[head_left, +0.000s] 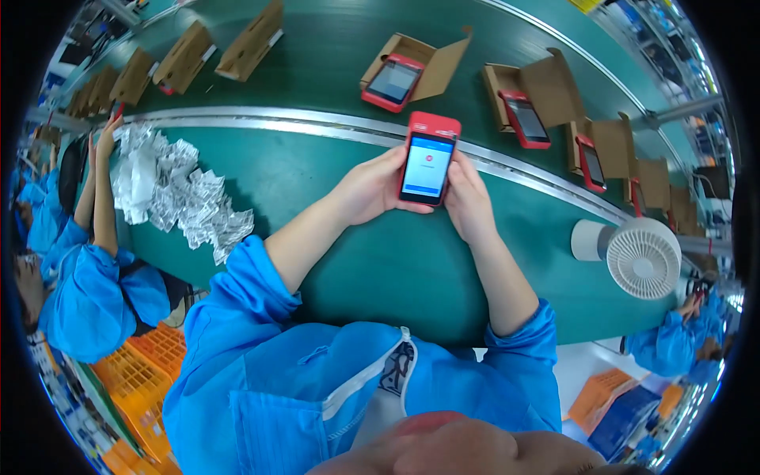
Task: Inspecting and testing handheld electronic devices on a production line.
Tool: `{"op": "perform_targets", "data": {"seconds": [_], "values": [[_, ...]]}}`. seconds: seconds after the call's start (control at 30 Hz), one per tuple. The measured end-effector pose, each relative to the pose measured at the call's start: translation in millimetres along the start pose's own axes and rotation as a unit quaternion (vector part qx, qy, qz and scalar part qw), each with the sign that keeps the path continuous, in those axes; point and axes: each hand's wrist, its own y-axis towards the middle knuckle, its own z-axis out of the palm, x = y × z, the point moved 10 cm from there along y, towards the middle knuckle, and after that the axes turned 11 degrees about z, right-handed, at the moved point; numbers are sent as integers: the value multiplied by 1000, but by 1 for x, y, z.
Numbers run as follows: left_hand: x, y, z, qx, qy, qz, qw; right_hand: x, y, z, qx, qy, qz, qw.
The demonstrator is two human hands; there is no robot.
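Note:
A red handheld payment terminal [428, 162] with a lit, white-and-blue screen is held upright between my two hands, above the green worktable [364, 269]. My left hand [374, 186] wraps its left side and lower edge, the thumb along the side. On the other side my right hand [470, 195] grips the right edge, its thumb near the screen. Behind the held terminal, another red terminal [393, 82] rests at an open cardboard box [434, 63]. A further red terminal [525, 119] leans out of an open box [497, 79] to the right.
A metal rail [317, 127] divides the table from the belt [317, 71] carrying several boxes. Crumpled silvery packets [202, 206] lie left, a white fan [643, 259] stands right. A co-worker's arms [103, 190] reach in at left. Orange crates [138, 380] sit below.

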Motion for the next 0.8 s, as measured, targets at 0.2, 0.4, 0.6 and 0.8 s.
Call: {"op": "perform_targets", "data": {"seconds": [0.2, 0.4, 0.6, 0.8], "values": [[-2, -2, 8, 15, 6, 9, 1000, 9, -8, 8, 1, -12, 20, 1000], [-6, -6, 8, 18, 60, 19, 998, 13, -11, 22, 46, -94, -5, 995], [-8, -8, 6, 21, 33, 19, 999, 9, -7, 22, 38, -109, -6, 993], [-7, -7, 4, 10, 39, 7, 999, 4, -2, 15, 43, -63, -9, 997]]}}
